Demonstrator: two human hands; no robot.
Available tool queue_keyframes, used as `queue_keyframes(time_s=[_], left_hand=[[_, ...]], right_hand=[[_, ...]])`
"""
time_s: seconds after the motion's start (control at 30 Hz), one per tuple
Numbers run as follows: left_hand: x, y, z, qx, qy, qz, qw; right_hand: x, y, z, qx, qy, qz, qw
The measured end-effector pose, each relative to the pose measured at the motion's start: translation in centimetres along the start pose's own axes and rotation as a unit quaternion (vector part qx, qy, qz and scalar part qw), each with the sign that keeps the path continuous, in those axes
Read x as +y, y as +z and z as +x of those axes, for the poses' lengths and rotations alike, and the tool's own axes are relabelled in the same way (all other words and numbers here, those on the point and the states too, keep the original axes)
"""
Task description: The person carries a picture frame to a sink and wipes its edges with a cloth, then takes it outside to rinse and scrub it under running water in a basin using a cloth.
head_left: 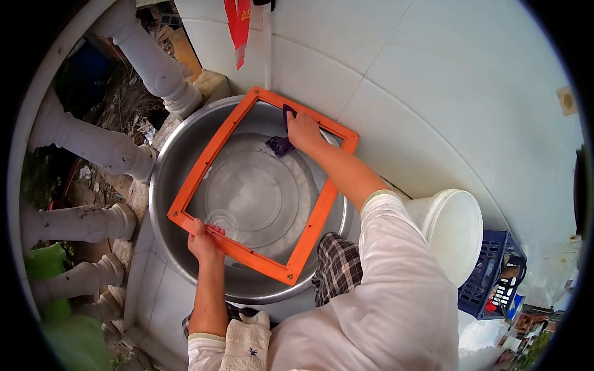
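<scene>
An orange rectangular frame [211,154] is held tilted over a large round metal basin [162,229]. My left hand [204,241] is closed around the frame's near-left rail, thumb on top and fingertips curled over the inner edge. In my right hand [303,130] is a dark purple cloth [281,146], bunched at the far rail, with part of it hanging inside the frame's opening. The fingers of that hand are pressed together on the cloth. Water appears to lie in the basin, its round bottom showing through the frame. Whether the opening holds glass I cannot tell.
A white tiled wall [427,74] rises behind the basin. White balusters [105,145] line the left side. To the right are a white bucket [458,232] and a blue plastic crate [479,278] with items in it. A pale towel [244,346] hangs at my front.
</scene>
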State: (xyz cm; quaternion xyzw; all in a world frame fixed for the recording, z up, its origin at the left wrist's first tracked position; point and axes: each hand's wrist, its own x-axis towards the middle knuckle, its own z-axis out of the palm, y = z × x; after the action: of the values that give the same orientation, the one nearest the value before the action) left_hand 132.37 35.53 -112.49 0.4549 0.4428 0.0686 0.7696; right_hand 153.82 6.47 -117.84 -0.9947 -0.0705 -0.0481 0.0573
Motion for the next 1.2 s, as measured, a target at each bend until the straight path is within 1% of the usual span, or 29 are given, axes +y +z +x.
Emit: queue_keyframes(time_s=[0.07, 0.17, 0.27, 0.37, 0.47, 0.5, 0.6, 0.7, 0.8, 0.9, 1.0, 1.03, 1.17, 1.2], left_hand=[[0.1, -0.1, 0.0, -0.013, -0.002, 0.001, 1.000], [-0.4, -0.6, 0.3, -0.033, 0.001, -0.001, 0.999], [-0.8, -0.6, 0.5, -0.028, 0.008, 0.002, 1.000], [-0.7, -0.4, 0.2, -0.021, 0.003, 0.004, 1.000], [-0.8, -0.4, 0.3, -0.015, 0.000, 0.000, 1.000], [-0.9, -0.5, 0.5, -0.021, -0.002, -0.007, 1.000], [-1.0, -0.6, 0.7, -0.013, -0.002, -0.004, 1.000], [-1.1, -0.4, 0.7, -0.007, -0.002, -0.001, 1.000], [-0.9, -0.4, 0.8, -0.012, 0.001, -0.002, 1.000], [-0.4, -0.4, 0.6, -0.004, 0.004, 0.007, 1.000], [-0.3, -0.1, 0.8, 0.005, 0.005, 0.003, 1.000], [-0.4, -0.2, 0.8, 0.010, 0.004, 0.003, 1.000], [-0.3, -0.5, 1.0, -0.014, 0.002, -0.001, 1.000], [-0.3, -0.5, 1.0, -0.015, 0.001, -0.004, 1.000]], right_hand=[[0.2, 0.3, -0.1, 0.008, -0.024, -0.014, 1.000], [-0.6, -0.2, 2.3, 0.083, -0.116, 0.054, 0.988], [-3.8, -1.0, 3.5, 0.122, -0.234, 0.153, 0.952], [-5.8, 0.5, 3.4, 0.102, -0.187, 0.047, 0.976], [-4.2, 2.6, 3.4, 0.112, -0.025, -0.018, 0.993], [-3.3, 3.2, 3.1, 0.094, 0.003, 0.002, 0.996], [-3.4, 3.7, 2.2, 0.105, 0.014, 0.003, 0.994], [-4.4, 2.7, 1.9, 0.029, 0.081, 0.078, 0.993], [-5.5, 1.2, 2.1, -0.047, 0.124, 0.106, 0.986], [-4.1, 0.3, 2.1, -0.060, 0.071, 0.071, 0.993], [-1.6, -1.9, -0.4, -0.075, 0.031, -0.005, 0.997], [-1.5, -3.5, -1.5, -0.116, 0.054, -0.011, 0.992], [1.0, -4.6, -4.0, -0.148, 0.109, 0.018, 0.983], [1.4, -4.9, -4.6, -0.153, 0.135, 0.018, 0.979]])
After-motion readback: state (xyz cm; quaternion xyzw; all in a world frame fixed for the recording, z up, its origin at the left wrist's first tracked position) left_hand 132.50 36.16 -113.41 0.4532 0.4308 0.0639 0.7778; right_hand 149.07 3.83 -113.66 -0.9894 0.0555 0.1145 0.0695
